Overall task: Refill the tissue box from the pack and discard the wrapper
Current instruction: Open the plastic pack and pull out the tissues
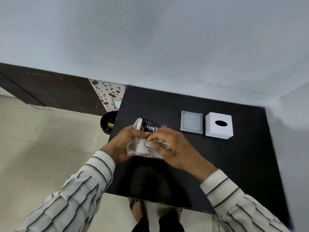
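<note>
A tissue pack (145,144) in a black-and-white plastic wrapper is held above the left part of the black table (217,164). My left hand (123,144) grips its left end. My right hand (168,144) pinches the wrapper on top, near the middle. To the right on the table stands the white tissue box (219,125), its dark oval hole facing up. Between the box and the pack lies the box's shallow grey base tray (191,121), open side up.
A round black bin (107,122) stands on the tiled floor just off the table's left edge. A pale wall runs behind the table. My feet show below the table's front edge.
</note>
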